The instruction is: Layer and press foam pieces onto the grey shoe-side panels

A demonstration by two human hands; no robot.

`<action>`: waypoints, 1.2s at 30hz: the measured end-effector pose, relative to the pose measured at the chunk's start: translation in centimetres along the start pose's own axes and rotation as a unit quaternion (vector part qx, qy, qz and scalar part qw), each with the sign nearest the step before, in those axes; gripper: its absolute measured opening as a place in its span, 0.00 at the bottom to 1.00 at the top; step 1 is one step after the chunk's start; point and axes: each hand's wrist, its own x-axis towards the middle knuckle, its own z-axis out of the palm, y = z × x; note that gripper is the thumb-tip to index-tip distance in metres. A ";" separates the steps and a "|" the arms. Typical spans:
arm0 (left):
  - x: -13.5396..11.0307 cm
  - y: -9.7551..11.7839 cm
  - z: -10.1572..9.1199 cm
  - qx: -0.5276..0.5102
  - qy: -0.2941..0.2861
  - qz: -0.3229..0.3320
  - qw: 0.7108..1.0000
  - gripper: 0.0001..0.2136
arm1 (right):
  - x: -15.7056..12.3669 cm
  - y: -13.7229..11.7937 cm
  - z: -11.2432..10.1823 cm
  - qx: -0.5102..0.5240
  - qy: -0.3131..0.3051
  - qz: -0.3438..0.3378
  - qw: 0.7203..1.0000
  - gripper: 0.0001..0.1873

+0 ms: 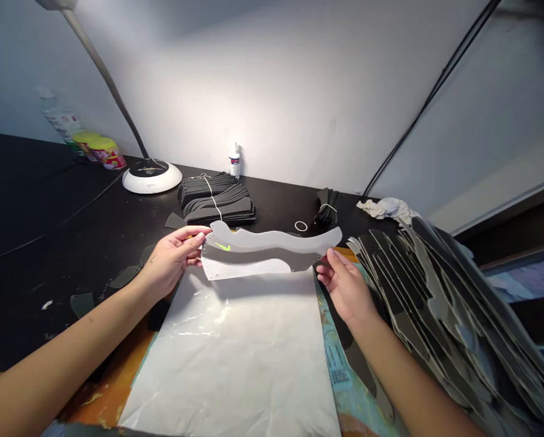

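Observation:
A shoe upper piece (pixel 262 244) in grey and white, with a small yellow-green swoosh near its left end, is stretched out between my two hands. My left hand (pixel 174 258) pinches its left end between thumb and fingers. At the other end, my right hand (pixel 344 285) grips the right edge, thumb on top. The piece is raised over a white sheet (pixel 239 352) that covers the work surface in front of me. Small holes show along the piece's edges.
Banded dark pieces (pixel 217 197) lie ahead, with a small bottle (pixel 235 162) behind. A lamp base (pixel 152 177) stands left of them. A smaller bundle (pixel 327 207) and a white ring (pixel 301 226) lie farther right. Many stacked grey pieces (pixel 417 303) fill the right side, beside crumpled cloth (pixel 385 209).

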 end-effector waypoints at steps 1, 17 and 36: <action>0.0 0.0 0.0 -0.002 -0.002 -0.001 1.000 0.26 | 0.1 0.1 -0.1 -0.007 -0.001 -0.006 1.000 0.25; -0.1 -0.2 -0.1 0.043 -0.018 -0.015 0.999 0.23 | 0.2 -0.2 0.1 0.030 0.016 0.005 0.999 0.35; 0.3 -1.1 -0.7 0.101 0.016 0.028 0.994 0.23 | 0.1 0.3 -0.4 -0.032 0.013 -0.083 0.996 0.32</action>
